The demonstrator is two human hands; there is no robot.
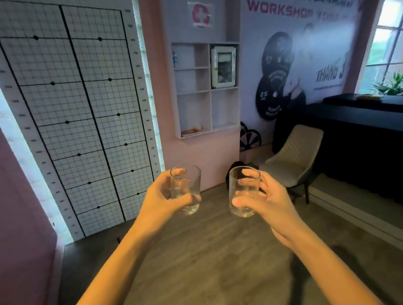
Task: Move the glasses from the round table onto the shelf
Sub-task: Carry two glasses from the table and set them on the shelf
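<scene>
At chest height, fingers [253,173] of the right hand [270,203] wrap one clear glass [241,197]; left hand [162,197] clamps a second glass [188,191]. Both upright, held apart, likely to avoid clinking. Smooth straight cylinders, thick bases, apparently empty. Pale compartmented wall shelf [205,91] stands ahead, well apart, over wood-grain floor [213,259].
</scene>
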